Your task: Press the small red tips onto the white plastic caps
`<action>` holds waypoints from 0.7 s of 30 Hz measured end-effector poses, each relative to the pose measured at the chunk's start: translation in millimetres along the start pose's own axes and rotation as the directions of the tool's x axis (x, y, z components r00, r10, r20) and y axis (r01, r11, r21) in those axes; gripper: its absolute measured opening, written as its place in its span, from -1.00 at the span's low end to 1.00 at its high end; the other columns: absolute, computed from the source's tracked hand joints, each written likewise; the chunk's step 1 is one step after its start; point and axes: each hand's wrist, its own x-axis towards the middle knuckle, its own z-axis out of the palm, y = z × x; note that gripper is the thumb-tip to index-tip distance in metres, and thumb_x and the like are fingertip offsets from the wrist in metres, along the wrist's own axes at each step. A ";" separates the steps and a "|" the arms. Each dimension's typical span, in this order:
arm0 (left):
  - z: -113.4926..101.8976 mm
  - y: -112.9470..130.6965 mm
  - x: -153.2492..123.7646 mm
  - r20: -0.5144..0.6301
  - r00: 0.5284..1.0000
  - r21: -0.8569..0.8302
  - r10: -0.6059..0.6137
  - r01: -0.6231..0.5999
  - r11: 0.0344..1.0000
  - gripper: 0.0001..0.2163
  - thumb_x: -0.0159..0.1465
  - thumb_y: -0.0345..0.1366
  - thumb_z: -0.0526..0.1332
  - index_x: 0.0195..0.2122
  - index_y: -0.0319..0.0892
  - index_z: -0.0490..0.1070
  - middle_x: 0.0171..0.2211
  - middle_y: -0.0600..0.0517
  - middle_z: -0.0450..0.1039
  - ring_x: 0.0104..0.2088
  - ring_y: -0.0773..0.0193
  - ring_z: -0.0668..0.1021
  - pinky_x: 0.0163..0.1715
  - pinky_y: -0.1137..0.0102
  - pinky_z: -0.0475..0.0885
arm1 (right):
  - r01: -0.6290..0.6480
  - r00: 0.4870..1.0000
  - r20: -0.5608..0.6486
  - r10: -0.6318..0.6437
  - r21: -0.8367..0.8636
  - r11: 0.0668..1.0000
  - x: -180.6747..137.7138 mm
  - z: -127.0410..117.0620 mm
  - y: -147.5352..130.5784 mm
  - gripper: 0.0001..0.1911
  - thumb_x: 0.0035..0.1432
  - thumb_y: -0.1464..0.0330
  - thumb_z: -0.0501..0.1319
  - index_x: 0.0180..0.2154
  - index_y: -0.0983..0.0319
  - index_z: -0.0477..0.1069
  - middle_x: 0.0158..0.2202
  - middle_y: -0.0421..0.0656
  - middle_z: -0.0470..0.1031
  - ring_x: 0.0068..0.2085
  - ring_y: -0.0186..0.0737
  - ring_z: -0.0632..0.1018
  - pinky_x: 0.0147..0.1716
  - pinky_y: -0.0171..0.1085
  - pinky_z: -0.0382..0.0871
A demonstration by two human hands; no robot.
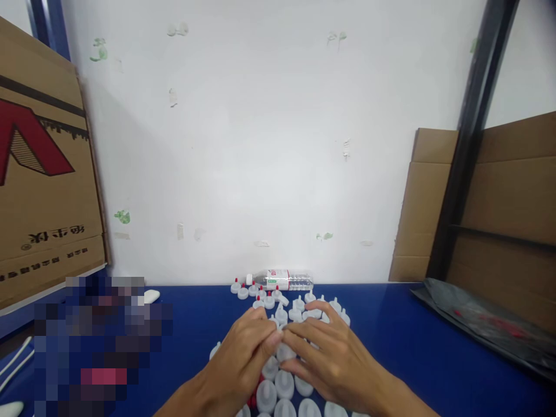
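Observation:
My left hand is closed, with the thumb pressed against the curled fingers; whatever sits in that pinch is hidden. My right hand curls its thumb and fingers around a translucent white nozzle cap, and its fingertips meet my left thumb. Many similar white caps stand on the blue table around and below both hands, mostly nozzle up. Farther back, several white caps with red tips are grouped on the left. Small red pieces show partly beneath my left wrist.
A clear plastic bottle lies on its side against the white wall. At left stand a large printed carton and a blurred, pixelated area. Grey plastic bags lie at right, near a dark post and cardboard sheets.

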 end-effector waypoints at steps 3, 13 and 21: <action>-11.4 -5.8 1.9 -0.111 0.976 -0.165 -0.189 0.169 0.972 -0.60 0.55 -0.13 -0.18 -0.48 -0.08 -0.03 -0.54 0.15 0.06 -0.51 0.29 0.21 -0.49 0.35 0.20 | 0.037 0.999 -0.003 -0.038 -0.149 0.988 -8.8 -0.8 26.4 -0.84 0.43 0.45 0.15 -0.01 0.28 0.45 -0.07 -0.04 0.65 -0.23 -0.19 0.65 0.08 -0.01 0.33; -39.3 -16.4 -6.4 0.207 0.978 0.370 0.030 -0.107 0.923 -0.77 0.05 -0.51 0.14 -0.48 -0.11 0.05 -0.46 0.07 0.25 -0.30 0.13 0.32 -0.21 0.22 0.22 | -0.106 0.994 0.005 0.107 -0.100 0.989 -27.2 -2.2 62.6 -0.83 0.45 0.35 0.16 0.00 0.25 0.44 -0.14 -0.09 0.65 -0.16 -0.15 0.66 0.11 0.03 0.25; -32.1 -5.6 -1.5 0.006 0.969 0.355 0.247 -0.233 0.905 -0.89 0.34 -0.38 0.09 -0.34 -0.13 0.19 -0.40 0.06 0.32 -0.32 0.15 0.32 -0.19 0.19 0.17 | -0.025 1.000 0.007 0.025 0.007 1.000 -9.5 -4.8 25.2 -0.78 0.48 0.31 0.11 -0.01 0.26 0.45 -0.22 -0.10 0.64 -0.21 -0.18 0.64 0.08 -0.05 0.30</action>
